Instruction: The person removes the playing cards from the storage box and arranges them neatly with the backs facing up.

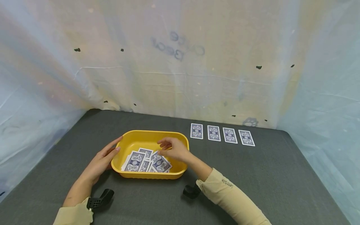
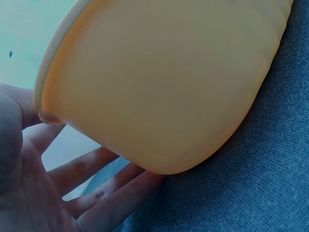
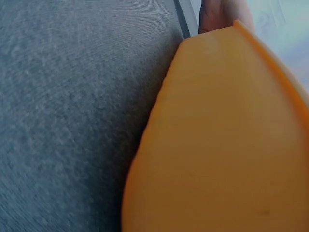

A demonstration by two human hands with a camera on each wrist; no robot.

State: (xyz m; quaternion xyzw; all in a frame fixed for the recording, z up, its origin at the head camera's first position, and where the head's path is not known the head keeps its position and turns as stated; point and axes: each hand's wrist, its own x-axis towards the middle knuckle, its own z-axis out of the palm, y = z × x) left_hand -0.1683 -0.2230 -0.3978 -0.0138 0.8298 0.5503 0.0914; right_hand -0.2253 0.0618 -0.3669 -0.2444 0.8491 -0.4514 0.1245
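Note:
A yellow plastic bin (image 1: 152, 176) stands on the dark cloth and holds a loose heap of blue-backed playing cards (image 1: 135, 161). At its left end, my left hand (image 1: 99, 161) touches the rim and outer wall. The left wrist view has the fingers (image 2: 104, 193) of that hand stretched out along the wall of the bin. Over the bin's right half hovers my right hand (image 1: 175, 149), fingers loosely bent, thumb apart from them just above the cards. No card shows between them. In the right wrist view the bin's wall (image 3: 217, 135) hides that hand's fingers.
Several playing cards (image 1: 213, 133) lie face down in a spaced row at the back, right of the bin. The dark cloth-covered table (image 1: 270, 184) stretches to a pale plastic sheet (image 1: 180, 87) hung behind and at both sides. Black devices (image 1: 100, 200) are worn at the wrists.

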